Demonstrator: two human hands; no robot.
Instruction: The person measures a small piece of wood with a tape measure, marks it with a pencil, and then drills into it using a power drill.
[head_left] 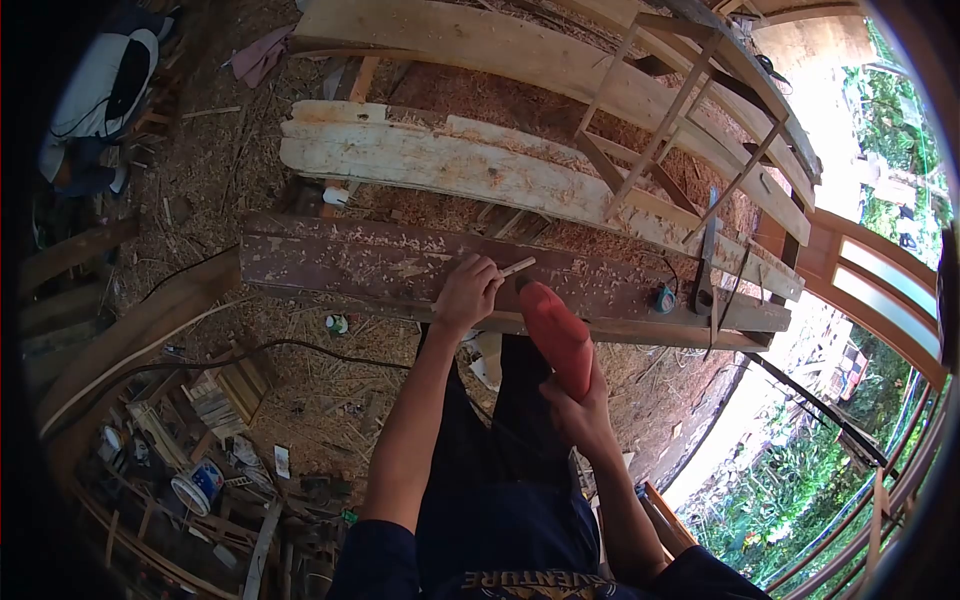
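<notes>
Over the brown plank [360, 262], the fingers of my left hand [467, 292] are closed around a small wooden stick [518, 266], which pokes out to the right. My right hand [582, 408] grips a red power drill [560, 338] by its rear end. The drill's dark tip points up and left, close to the stick's free end. Wood shavings are scattered across the plank around both hands.
Long pale boards [420, 160] lie beyond the plank, with a wooden frame [680, 120] on them. A blue tape measure [664, 298] rests to the right. A dark cable [300, 345] runs at left. A white bucket [198, 486] sits lower left. Someone stands at upper left.
</notes>
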